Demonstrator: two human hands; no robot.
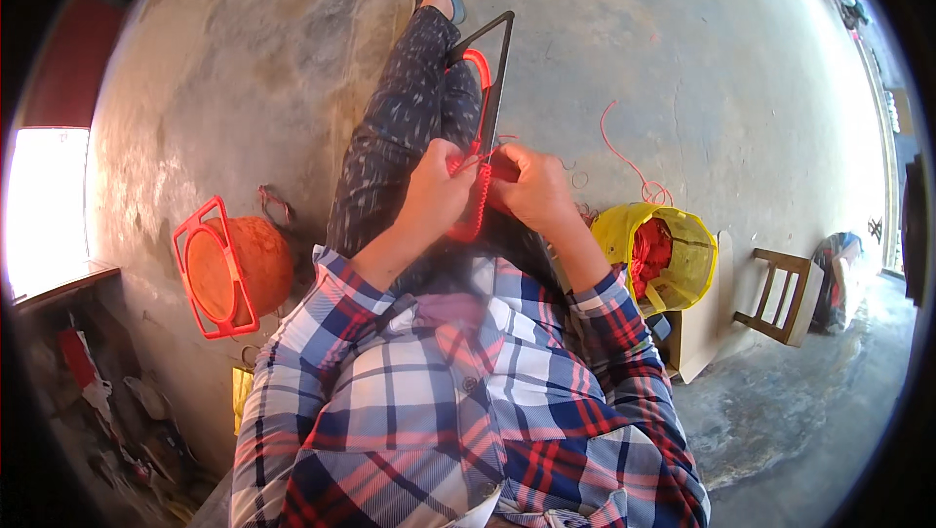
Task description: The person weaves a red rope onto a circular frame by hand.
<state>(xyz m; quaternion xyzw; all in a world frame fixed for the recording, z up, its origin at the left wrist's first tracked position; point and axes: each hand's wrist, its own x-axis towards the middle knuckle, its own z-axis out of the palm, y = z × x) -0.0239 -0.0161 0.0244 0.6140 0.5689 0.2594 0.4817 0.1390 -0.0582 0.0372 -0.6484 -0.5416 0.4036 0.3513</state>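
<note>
Over my lap lies a dark angular frame point(501, 60), its near part wrapped in tight coils of red cord point(482, 198). My left hand point(439, 185) is closed at the left of the wrapped part, its fingertips pinching the red cord. Just to the right, my right hand point(534, 185) is closed too, its thumb and finger gripping a strand of the cord beside the coils. A thicker red curved band point(478, 62) runs along the inside of the frame. My fingers hide part of the wrapping.
On the right stands a yellow basket point(697, 265) holding red cord point(651, 250); a loose red strand point(624, 156) trails across the floor. Beyond it is a small wooden stool point(785, 296). On the left, a red plastic frame point(219, 270) rests against an orange rounded container point(263, 260).
</note>
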